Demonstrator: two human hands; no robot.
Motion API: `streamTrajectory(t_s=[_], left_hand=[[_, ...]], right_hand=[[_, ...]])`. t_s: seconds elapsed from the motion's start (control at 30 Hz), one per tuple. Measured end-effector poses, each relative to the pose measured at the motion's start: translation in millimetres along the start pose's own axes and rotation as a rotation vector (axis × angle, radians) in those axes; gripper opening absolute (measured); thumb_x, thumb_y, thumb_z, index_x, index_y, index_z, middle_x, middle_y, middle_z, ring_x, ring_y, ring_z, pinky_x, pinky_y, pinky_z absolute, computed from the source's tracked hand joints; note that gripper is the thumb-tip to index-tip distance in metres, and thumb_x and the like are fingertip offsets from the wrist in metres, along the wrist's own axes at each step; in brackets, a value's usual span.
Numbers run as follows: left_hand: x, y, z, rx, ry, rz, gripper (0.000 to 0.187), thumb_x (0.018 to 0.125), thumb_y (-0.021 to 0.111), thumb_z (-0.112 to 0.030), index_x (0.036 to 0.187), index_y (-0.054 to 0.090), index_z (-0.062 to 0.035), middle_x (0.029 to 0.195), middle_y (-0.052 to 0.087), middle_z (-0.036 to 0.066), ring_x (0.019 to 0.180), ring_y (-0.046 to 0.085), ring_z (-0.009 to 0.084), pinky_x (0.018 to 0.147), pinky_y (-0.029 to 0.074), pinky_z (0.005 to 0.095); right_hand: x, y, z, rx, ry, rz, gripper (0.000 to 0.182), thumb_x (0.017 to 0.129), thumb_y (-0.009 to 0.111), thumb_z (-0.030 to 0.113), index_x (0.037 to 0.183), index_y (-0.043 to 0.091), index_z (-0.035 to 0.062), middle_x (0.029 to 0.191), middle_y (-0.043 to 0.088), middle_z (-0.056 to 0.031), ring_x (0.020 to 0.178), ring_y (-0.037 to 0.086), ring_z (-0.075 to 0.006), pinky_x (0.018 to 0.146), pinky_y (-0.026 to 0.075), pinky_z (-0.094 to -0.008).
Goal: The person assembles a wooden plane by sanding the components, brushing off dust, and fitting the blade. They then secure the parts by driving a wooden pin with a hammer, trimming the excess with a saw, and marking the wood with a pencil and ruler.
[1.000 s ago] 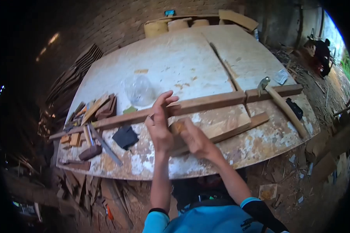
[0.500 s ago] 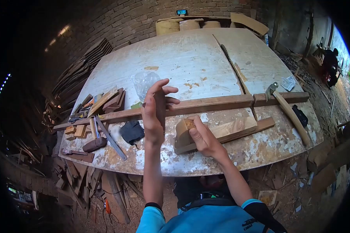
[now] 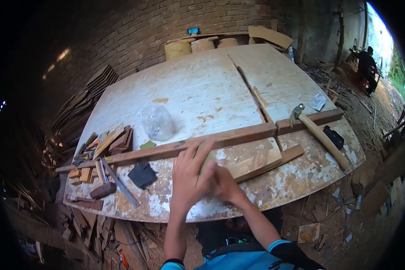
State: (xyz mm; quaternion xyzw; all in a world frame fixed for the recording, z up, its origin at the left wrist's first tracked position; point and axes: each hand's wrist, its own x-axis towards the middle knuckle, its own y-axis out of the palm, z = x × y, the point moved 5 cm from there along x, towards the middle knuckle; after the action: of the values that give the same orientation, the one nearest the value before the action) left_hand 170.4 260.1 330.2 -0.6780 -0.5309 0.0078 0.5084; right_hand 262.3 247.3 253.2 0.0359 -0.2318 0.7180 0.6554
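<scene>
My left hand [image 3: 189,180] is bent over a folded sheet that looks like sandpaper [image 3: 206,157]; its greenish face shows between thumb and fingers. Close against it, my right hand [image 3: 227,186] is closed around the near end of a pale piece of wood [image 3: 258,163], its fingers partly hidden and smeared by motion. The pale wood lies along a darker strip of wood [image 3: 294,154] on the worn worktable [image 3: 166,202]. A long brown beam [image 3: 243,135] runs across just beyond both hands.
A hammer [image 3: 324,137] rests over the beam at right, near a black object [image 3: 334,137]. Left lie a black cloth [image 3: 142,175], a mallet [image 3: 102,191], a metal strip [image 3: 125,191] and wood blocks [image 3: 86,174]. Behind the beam sits a clear plastic bag [image 3: 157,123]. A person [image 3: 367,69] is far right.
My left hand has come down and right, from raised with fingers spread to beside my right hand at the wood's end. The view has shifted slightly.
</scene>
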Motion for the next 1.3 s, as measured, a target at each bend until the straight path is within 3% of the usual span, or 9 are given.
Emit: streamTrajectory(t_s=[0.17,0.4,0.57,0.63,0.73,0.93,1.07,1.2,1.3], left_hand=[[-27.7,4.3,12.9,-0.162,-0.078,-0.159,0.044,0.087,0.049,-0.038,0.12,0.058,-0.01,0.116,0.056,0.018,0.107,0.052,0.0366,0.092,0.039,0.042],[18.7,3.5,0.3,-0.337,-0.131,-0.018,0.035,0.088,0.052,-0.027,0.116,0.06,-0.0077,0.111,0.058,0.018,0.105,0.055,0.0344,0.09,0.042,0.0377],[-36.8,9.3,10.7,-0.288,-0.148,-0.262,0.045,0.091,0.049,-0.036,0.116,0.057,0.0006,0.117,0.057,0.019,0.108,0.054,0.0313,0.093,0.04,0.0373],[-28.9,14.0,13.6,-0.35,-0.169,-0.257,0.051,0.093,0.045,-0.041,0.119,0.054,0.0016,0.119,0.056,0.019,0.111,0.053,0.0312,0.096,0.038,0.0379],[8.3,8.9,1.1,-0.368,-0.142,-0.084,0.041,0.095,0.043,-0.027,0.121,0.054,0.0025,0.122,0.056,0.02,0.115,0.051,0.032,0.097,0.037,0.0379],[-31.5,7.9,6.5,-0.219,-0.099,-0.231,0.037,0.095,0.042,-0.02,0.121,0.054,0.0029,0.12,0.057,0.02,0.112,0.054,0.0306,0.097,0.039,0.0378],[-2.1,7.3,2.4,-0.368,-0.299,-0.067,0.038,0.094,0.042,-0.02,0.122,0.053,0.0029,0.118,0.058,0.021,0.11,0.055,0.0302,0.094,0.04,0.0357],[-17.4,15.6,19.6,-0.266,-0.119,-0.25,0.036,0.094,0.044,-0.016,0.125,0.052,0.0005,0.118,0.057,0.022,0.105,0.056,0.0299,0.091,0.04,0.0341],[-14.2,11.2,12.7,-0.296,-0.189,-0.176,0.039,0.094,0.043,-0.015,0.131,0.046,-0.0015,0.12,0.053,0.02,0.112,0.05,0.0308,0.099,0.035,0.0361]], right_hand=[[4.8,-1.2,3.1,-0.085,0.012,-0.035,0.03,0.092,0.041,0.025,0.109,0.038,0.0002,0.094,0.057,-0.0292,0.089,0.053,-0.0493,0.072,0.041,-0.0547],[6.2,-2.1,7.9,-0.018,-0.081,-0.018,0.033,0.09,0.042,0.023,0.115,0.037,0.0024,0.098,0.059,-0.0268,0.091,0.054,-0.0478,0.074,0.043,-0.0515],[6.6,1.7,0.8,-0.002,-0.124,-0.082,0.05,0.095,0.035,0.048,0.119,0.039,0.0051,0.101,0.061,-0.0241,0.098,0.057,-0.0425,0.08,0.045,-0.0478],[4.8,5.9,-8.5,-0.084,0.008,0.004,0.043,0.094,0.04,0.037,0.121,0.038,0.004,0.103,0.059,-0.0274,0.096,0.055,-0.0456,0.079,0.044,-0.0498],[1.3,1.0,3.1,-0.089,0.009,-0.008,0.041,0.09,0.044,0.027,0.121,0.034,0.0025,0.103,0.057,-0.0298,0.096,0.053,-0.0481,0.077,0.042,-0.0523],[7.2,5.6,-8.2,-0.063,-0.057,-0.072,0.036,0.095,0.039,0.031,0.116,0.038,0.0026,0.098,0.057,-0.0262,0.094,0.053,-0.0457,0.076,0.042,-0.0498],[-2.8,7.0,-8.7,-0.079,-0.087,-0.068,0.035,0.094,0.041,0.028,0.117,0.038,0.0013,0.099,0.058,-0.0259,0.094,0.053,-0.0459,0.076,0.042,-0.0502],[0.7,5.2,-5.9,-0.073,-0.077,-0.092,0.032,0.093,0.043,0.028,0.113,0.037,0.0024,0.094,0.057,-0.0267,0.087,0.054,-0.0465,0.071,0.041,-0.0508],[1.6,4.1,-1.8,-0.062,-0.073,-0.061,0.04,0.094,0.041,0.029,0.123,0.034,0.0016,0.099,0.057,-0.0291,0.094,0.054,-0.0458,0.074,0.043,-0.0503]])
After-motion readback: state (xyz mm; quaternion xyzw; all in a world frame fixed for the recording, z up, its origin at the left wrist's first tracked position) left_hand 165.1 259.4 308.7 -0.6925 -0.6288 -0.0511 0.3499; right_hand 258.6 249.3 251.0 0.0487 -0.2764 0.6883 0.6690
